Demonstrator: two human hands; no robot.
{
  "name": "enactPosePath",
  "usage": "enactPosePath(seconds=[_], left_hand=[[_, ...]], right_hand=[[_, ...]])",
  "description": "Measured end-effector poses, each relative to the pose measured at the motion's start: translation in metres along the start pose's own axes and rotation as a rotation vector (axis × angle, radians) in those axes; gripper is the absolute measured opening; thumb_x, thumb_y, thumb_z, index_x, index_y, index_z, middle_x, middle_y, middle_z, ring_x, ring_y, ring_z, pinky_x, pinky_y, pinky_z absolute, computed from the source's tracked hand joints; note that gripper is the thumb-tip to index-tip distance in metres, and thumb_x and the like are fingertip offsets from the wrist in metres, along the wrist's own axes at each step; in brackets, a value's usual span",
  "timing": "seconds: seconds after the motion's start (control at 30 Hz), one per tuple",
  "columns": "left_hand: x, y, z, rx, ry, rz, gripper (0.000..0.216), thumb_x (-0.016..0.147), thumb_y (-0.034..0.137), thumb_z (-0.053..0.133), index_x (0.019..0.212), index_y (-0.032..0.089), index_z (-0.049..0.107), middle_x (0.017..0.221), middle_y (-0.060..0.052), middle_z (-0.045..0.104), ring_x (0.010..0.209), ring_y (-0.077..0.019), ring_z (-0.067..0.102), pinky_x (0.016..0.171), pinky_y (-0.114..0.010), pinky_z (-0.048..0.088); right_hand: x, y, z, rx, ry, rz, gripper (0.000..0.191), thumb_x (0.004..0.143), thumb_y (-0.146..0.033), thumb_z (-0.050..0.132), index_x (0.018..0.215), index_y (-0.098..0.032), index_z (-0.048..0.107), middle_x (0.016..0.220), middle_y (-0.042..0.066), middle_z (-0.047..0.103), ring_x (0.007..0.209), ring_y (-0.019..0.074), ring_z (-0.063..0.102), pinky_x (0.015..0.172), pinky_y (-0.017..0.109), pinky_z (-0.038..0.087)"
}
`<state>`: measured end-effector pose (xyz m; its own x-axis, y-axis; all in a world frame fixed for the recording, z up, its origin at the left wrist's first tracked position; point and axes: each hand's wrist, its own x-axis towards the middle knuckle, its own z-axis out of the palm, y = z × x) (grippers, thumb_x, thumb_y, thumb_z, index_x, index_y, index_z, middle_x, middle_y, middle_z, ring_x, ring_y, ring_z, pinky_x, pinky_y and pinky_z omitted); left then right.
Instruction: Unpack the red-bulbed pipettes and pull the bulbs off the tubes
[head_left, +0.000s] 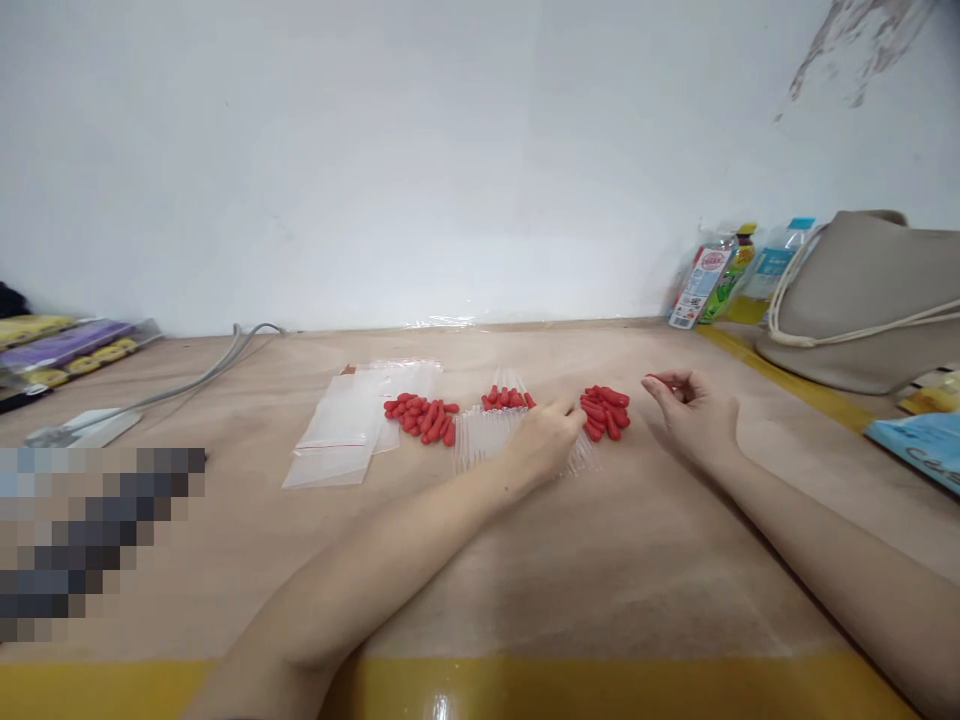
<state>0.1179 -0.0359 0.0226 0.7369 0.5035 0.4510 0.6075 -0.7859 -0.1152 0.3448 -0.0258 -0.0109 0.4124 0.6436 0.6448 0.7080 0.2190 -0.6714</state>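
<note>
My left hand (546,437) rests on a row of clear plastic pipette tubes (484,437) in the middle of the table, fingers curled in a pinch on them. Just right of it lies a pile of red rubber bulbs (607,411). My right hand (690,405) hovers beside that pile, fingers curled around a red bulb whose tip shows at the fingertips. A second pile of red bulbs (422,417) lies left of the tubes. Some tubes with red bulbs fitted (507,398) lie behind.
Clear zip bags (343,428) lie left of the bulbs. A grey cable (187,385) and white adapter run at far left, near packets. A beige bag (870,300), bottles (720,275) and a blue packet (919,445) stand at the right. Yellow tape edges the table front.
</note>
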Motion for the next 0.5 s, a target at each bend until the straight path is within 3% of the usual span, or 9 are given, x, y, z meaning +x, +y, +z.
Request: enactPosePath(seconds=[0.17,0.37,0.5], left_hand=[[-0.001,0.018,0.004,-0.014,-0.037,0.02,0.011,0.076,0.014,0.048,0.071,0.009,0.057,0.076,-0.011,0.055,0.075,-0.0206,0.055,0.065,-0.031,0.047],[-0.012,0.021,0.002,-0.176,0.093,-0.01,0.036,0.08,0.044,0.049,0.078,0.009,0.059,0.079,-0.012,0.055,0.08,-0.0218,0.052,0.074,-0.035,0.047],[-0.035,0.013,-0.003,-0.279,0.189,0.033,0.032,0.082,0.039,0.046,0.092,0.011,0.057,0.092,-0.012,0.054,0.087,-0.0212,0.051,0.079,-0.035,0.045]], right_hand=[[-0.003,-0.004,0.003,0.065,-0.14,0.02,0.033,0.074,-0.042,0.056,0.093,-0.016,0.062,0.058,0.0,0.053,0.049,0.0105,0.047,0.05,0.025,0.039],[-0.006,-0.005,0.0,0.146,-0.272,0.122,0.032,0.067,-0.042,0.061,0.086,-0.016,0.061,0.063,0.002,0.059,0.047,0.0102,0.048,0.045,0.024,0.039],[-0.003,0.003,0.001,0.103,-0.246,0.084,0.031,0.065,-0.044,0.063,0.078,-0.016,0.061,0.066,0.004,0.061,0.051,0.0113,0.049,0.048,0.025,0.041]])
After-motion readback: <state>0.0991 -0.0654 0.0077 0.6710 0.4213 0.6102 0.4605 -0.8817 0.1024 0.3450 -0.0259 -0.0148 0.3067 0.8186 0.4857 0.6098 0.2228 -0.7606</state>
